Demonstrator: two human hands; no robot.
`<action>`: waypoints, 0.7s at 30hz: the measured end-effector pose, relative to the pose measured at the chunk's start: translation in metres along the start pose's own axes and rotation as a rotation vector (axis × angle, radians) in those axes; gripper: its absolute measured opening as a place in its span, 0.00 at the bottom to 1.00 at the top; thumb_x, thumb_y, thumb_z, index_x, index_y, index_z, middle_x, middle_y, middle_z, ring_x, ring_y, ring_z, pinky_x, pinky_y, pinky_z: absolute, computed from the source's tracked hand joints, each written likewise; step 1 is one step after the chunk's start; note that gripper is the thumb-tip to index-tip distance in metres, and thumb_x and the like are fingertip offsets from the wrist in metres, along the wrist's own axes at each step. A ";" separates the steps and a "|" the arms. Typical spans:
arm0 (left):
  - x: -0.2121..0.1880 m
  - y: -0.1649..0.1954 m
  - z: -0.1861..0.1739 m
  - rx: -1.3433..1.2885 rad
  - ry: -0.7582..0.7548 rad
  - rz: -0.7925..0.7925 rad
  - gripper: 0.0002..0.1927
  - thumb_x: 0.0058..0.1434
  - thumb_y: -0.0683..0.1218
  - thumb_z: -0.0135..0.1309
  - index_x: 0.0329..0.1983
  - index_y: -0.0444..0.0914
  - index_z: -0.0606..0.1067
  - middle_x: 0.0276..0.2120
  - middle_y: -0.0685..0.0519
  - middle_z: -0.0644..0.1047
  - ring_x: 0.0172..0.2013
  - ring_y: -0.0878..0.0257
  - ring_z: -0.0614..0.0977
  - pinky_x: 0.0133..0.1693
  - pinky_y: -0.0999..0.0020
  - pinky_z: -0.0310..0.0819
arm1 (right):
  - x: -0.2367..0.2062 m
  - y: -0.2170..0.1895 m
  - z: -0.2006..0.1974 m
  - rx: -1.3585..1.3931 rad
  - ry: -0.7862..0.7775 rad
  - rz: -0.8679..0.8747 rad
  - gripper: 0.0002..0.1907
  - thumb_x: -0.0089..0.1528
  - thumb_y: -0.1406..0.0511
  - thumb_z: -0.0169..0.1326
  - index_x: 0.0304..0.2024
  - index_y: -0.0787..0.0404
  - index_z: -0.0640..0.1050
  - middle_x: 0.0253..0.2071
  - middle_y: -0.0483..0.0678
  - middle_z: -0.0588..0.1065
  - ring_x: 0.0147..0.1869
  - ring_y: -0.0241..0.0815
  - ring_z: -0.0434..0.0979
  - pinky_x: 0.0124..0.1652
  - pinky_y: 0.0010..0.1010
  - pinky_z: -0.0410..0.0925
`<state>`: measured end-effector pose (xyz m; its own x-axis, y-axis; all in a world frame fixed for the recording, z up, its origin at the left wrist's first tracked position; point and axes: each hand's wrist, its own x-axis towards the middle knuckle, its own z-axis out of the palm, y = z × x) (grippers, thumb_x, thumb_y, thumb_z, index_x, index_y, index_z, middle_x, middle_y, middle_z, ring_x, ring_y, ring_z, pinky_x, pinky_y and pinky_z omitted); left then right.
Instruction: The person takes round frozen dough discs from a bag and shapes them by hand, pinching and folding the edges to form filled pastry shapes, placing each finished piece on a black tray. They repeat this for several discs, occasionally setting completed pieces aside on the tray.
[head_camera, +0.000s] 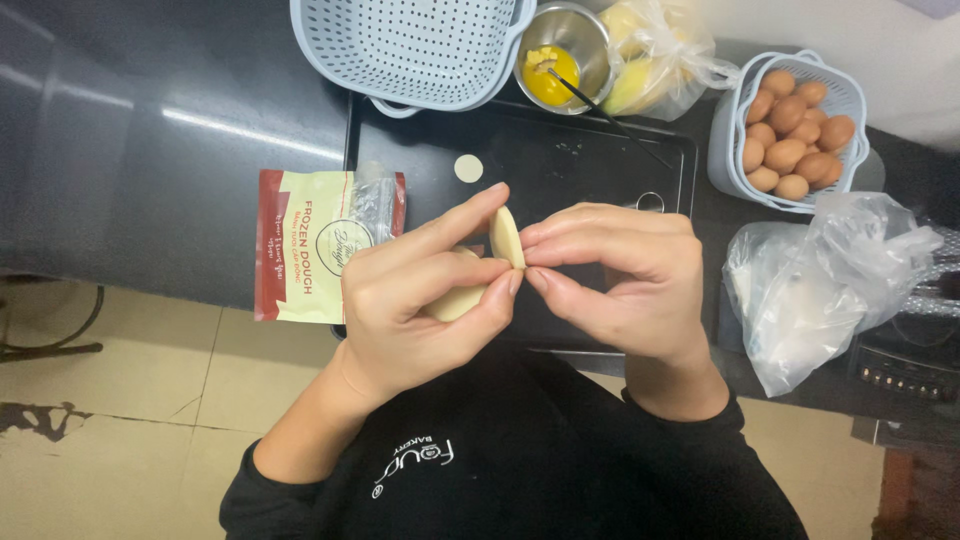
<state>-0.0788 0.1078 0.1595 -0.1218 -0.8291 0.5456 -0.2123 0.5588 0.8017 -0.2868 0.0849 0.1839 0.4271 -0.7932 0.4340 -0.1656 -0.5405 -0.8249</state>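
Note:
Both hands meet over a black tray (600, 160) on a dark counter. My left hand (420, 300) cups a pale folded piece of dough (503, 238), thumb and forefinger pinching its edge. My right hand (625, 275) pinches the same dough edge from the right with thumb and forefinger. A small round disc of dough (468, 168) lies on the tray behind the hands.
A red and cream dough packet (310, 245) lies left of the tray. Behind stand a pale blue colander (410, 50), a metal bowl of beaten yolk (555, 65) with a stick, a bag of yellow pieces (650, 50), a basket of brown eggs (790, 130) and a clear plastic bag (820, 290).

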 end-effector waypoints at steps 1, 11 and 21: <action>0.000 0.000 0.000 0.020 0.001 0.010 0.07 0.56 0.39 0.66 0.37 0.34 0.82 0.54 0.37 0.80 0.34 0.63 0.86 0.38 0.73 0.79 | 0.000 0.000 0.000 -0.007 0.004 -0.004 0.08 0.58 0.77 0.61 0.41 0.70 0.80 0.42 0.55 0.81 0.44 0.46 0.85 0.45 0.28 0.77; -0.001 -0.003 0.004 0.021 0.026 -0.012 0.10 0.55 0.38 0.66 0.38 0.33 0.79 0.56 0.39 0.79 0.46 0.57 0.88 0.45 0.71 0.82 | -0.002 0.000 0.004 -0.078 0.021 0.051 0.07 0.57 0.76 0.61 0.39 0.69 0.81 0.42 0.55 0.81 0.47 0.45 0.86 0.45 0.25 0.76; 0.000 -0.008 0.002 -0.024 0.015 -0.039 0.10 0.55 0.38 0.67 0.39 0.33 0.80 0.55 0.40 0.79 0.51 0.55 0.87 0.52 0.68 0.82 | 0.002 0.006 0.002 0.062 0.000 0.132 0.07 0.58 0.77 0.60 0.40 0.69 0.81 0.44 0.55 0.81 0.47 0.43 0.84 0.48 0.26 0.74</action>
<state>-0.0790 0.1029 0.1527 -0.0991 -0.8499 0.5176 -0.1927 0.5267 0.8279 -0.2847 0.0809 0.1792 0.4048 -0.8565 0.3202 -0.1653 -0.4129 -0.8956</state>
